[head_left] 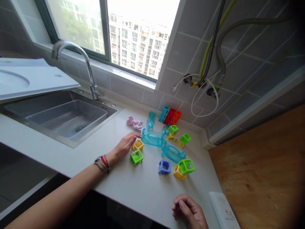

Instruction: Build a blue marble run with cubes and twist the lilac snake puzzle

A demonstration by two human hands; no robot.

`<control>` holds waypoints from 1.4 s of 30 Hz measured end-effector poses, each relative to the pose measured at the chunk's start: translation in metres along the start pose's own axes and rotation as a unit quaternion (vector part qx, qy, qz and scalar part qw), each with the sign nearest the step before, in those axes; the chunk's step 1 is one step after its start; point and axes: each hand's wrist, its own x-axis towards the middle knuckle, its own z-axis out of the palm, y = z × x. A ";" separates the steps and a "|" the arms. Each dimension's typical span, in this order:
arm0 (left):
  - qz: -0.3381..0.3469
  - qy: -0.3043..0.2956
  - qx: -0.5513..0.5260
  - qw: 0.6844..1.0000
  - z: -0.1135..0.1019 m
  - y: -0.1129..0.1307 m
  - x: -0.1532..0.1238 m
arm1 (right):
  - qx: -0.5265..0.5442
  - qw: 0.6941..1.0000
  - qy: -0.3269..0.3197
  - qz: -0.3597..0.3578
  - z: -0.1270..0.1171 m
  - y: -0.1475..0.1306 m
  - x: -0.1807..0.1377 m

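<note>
R hand (pixel 189 212) cut off by btm edge.

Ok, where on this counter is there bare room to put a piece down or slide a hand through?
Bare counter lies between the left hand, the green cube and the right hand. Another strip runs between the sink and the left forearm. It is crowded around the clear blue track and the blocks against the wall.

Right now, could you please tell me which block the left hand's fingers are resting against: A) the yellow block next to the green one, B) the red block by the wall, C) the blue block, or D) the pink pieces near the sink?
A: the left hand lies flat on the counter with its fingers against the yellow block, just above the green block.
</note>
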 end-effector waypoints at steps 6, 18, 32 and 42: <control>-0.026 -0.020 0.015 0.999 -0.006 -0.008 0.000 | -0.206 0.955 -0.127 -0.173 0.083 -0.035 0.033; -0.013 0.153 0.023 0.988 -0.017 -0.016 0.003 | -0.278 0.880 -0.044 -0.382 0.128 -0.011 0.096; -0.040 0.132 0.066 0.988 -0.016 -0.022 0.004 | -0.213 0.943 -0.097 -0.235 0.127 -0.008 0.103; -0.035 0.085 0.089 0.992 -0.015 -0.022 0.003 | -0.308 0.912 -0.163 -0.214 0.131 -0.015 0.100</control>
